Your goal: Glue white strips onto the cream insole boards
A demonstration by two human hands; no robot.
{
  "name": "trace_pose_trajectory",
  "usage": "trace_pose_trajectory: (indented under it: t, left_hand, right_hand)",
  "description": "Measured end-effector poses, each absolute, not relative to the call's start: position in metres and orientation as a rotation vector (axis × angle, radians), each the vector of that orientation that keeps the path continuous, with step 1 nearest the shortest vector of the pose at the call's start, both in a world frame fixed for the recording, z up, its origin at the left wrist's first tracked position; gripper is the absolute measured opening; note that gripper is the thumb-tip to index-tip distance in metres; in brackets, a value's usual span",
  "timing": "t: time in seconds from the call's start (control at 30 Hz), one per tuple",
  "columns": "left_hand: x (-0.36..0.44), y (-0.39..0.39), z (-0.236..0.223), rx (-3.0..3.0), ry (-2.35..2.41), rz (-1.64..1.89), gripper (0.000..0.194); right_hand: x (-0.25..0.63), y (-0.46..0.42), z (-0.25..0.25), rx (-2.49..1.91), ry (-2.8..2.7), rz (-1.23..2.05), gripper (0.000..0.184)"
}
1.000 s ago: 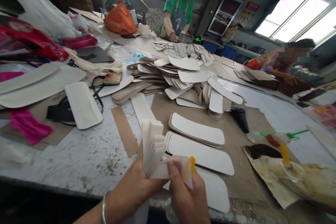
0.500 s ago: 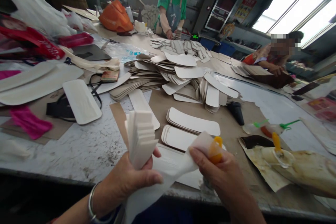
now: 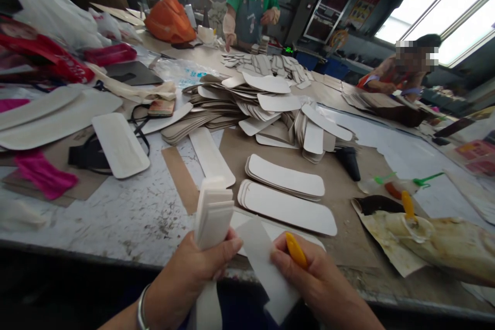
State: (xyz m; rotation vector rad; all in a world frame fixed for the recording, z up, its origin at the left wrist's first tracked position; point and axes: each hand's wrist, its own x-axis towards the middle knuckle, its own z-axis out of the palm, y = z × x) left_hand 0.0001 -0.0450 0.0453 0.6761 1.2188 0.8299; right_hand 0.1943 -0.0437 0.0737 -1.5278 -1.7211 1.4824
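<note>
My left hand [image 3: 199,263] is closed around a folded bundle of thin white strips [image 3: 214,216], held upright, with a length hanging below the wrist. A flat white strip piece [image 3: 257,250] slants between the hands, its top end close to my left thumb. The fingers of my right hand [image 3: 309,273] pinch that piece and also hold scissors with a yellow handle [image 3: 297,250]; their blades are hidden. Just beyond the hands lie two neat stacks of white rounded panels, the nearer stack [image 3: 290,209] and the farther stack [image 3: 286,175], with another pale panel partly behind my hands.
A large heap of panels [image 3: 270,103] spreads across the table's middle. Glue-stained wrapping [image 3: 448,242] with a yellow handle lies at right, near a black cone [image 3: 348,164]. Pink cloth [image 3: 44,175] is at left. Two co-workers stand across the table, one in green [image 3: 251,0].
My right hand has moved lower and left, and the strip stretched between the hands is now a flat piece angled downward. The bundle tilts less. The co-worker in green has straightened up.
</note>
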Motion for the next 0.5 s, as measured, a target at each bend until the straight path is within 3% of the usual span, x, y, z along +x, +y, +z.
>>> trace_pose_trajectory:
  t: [0.2, 0.5]
  left_hand:
    - [-0.014, -0.033, 0.018, 0.674, 1.566, 0.778, 0.048]
    - [-0.016, -0.007, 0.006, 0.809, 1.417, 0.462, 0.026]
  right_hand:
    - [0.209, -0.027, 0.064, -1.721, -2.138, 1.295, 0.025]
    - [0.174, 0.022, 0.043, -1.807, -2.583, 1.105, 0.018]
